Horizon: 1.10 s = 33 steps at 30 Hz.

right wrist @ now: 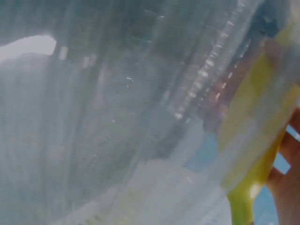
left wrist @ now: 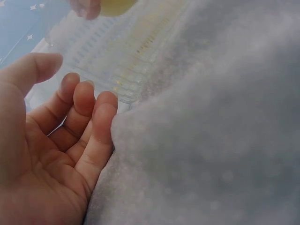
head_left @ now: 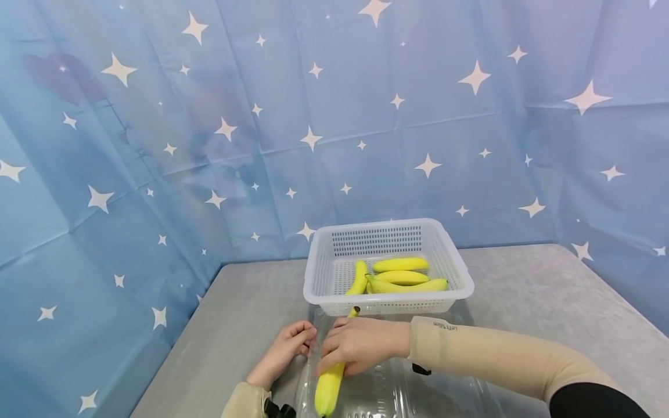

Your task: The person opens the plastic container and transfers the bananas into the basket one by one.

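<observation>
My right hand [head_left: 355, 343] grips a yellow banana [head_left: 328, 390] from above, over the left part of a clear plastic container [head_left: 434, 386]. The banana slants, its dark end toward the basket. In the right wrist view, the same banana [right wrist: 248, 154] shows partly through clear plastic. Beside the container's left edge is my left hand [head_left: 286, 348]. Its fingers are loosely bent and the thumb stands apart from them in the left wrist view, with nothing held. Whether its fingertips touch the container is hard to tell.
Behind the container stands a white perforated basket [head_left: 389, 301] holding several bananas [head_left: 401, 264]. Both rest on a grey table [head_left: 251, 296]. A blue star-patterned cloth [head_left: 355, 116] hangs along the table's back and sides.
</observation>
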Each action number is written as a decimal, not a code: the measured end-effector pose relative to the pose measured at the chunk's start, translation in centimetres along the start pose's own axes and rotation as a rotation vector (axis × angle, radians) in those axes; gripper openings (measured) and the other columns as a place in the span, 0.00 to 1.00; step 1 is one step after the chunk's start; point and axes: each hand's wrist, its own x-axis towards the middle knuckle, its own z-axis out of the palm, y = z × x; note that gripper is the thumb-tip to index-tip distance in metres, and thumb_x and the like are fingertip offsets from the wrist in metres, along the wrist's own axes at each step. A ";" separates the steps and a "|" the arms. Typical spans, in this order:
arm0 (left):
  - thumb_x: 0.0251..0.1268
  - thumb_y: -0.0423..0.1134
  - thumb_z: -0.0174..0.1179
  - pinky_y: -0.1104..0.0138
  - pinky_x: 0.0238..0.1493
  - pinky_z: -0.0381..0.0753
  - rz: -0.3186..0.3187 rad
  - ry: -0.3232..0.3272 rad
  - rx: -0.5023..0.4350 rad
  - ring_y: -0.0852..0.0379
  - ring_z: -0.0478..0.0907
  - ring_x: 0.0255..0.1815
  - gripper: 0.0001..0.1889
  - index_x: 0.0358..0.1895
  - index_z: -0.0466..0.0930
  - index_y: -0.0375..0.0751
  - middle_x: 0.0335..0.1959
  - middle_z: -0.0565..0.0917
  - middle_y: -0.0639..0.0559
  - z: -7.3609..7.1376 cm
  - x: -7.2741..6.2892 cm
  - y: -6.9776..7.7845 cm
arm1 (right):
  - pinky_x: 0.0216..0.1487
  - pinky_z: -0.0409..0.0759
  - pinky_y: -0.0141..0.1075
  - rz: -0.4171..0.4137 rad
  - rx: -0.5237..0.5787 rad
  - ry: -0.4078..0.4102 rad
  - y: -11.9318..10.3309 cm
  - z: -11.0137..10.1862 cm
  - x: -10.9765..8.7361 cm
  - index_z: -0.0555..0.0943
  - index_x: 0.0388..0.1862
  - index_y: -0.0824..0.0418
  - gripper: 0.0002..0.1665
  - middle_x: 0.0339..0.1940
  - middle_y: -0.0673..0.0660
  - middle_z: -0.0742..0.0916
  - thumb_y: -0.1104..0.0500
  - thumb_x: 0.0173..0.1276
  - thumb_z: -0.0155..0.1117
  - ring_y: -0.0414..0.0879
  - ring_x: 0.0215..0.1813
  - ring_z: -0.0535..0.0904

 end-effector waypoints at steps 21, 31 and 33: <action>0.73 0.38 0.53 0.70 0.28 0.77 0.005 -0.012 0.001 0.60 0.73 0.24 0.10 0.33 0.75 0.37 0.26 0.78 0.51 0.3 0.3 0.4 | 0.59 0.67 0.29 0.024 -0.011 0.011 -0.1 -1.9 -1.0 0.77 0.61 0.44 0.25 0.50 0.43 0.82 0.51 0.65 0.68 0.35 0.52 0.75; 0.74 0.39 0.53 0.70 0.27 0.77 0.013 -0.013 0.005 0.61 0.73 0.24 0.10 0.33 0.75 0.39 0.26 0.77 0.52 0.1 0.4 0.2 | 0.59 0.68 0.30 0.008 -0.036 0.009 0.0 -1.9 -0.9 0.78 0.61 0.44 0.25 0.50 0.42 0.83 0.49 0.65 0.68 0.35 0.51 0.76; 0.73 0.39 0.53 0.70 0.28 0.77 0.007 -0.012 0.007 0.61 0.73 0.24 0.10 0.33 0.75 0.39 0.26 0.77 0.52 0.0 0.3 0.1 | 0.59 0.68 0.30 0.006 -0.036 0.012 0.0 -1.8 -0.8 0.78 0.61 0.44 0.24 0.49 0.42 0.83 0.49 0.65 0.68 0.35 0.51 0.76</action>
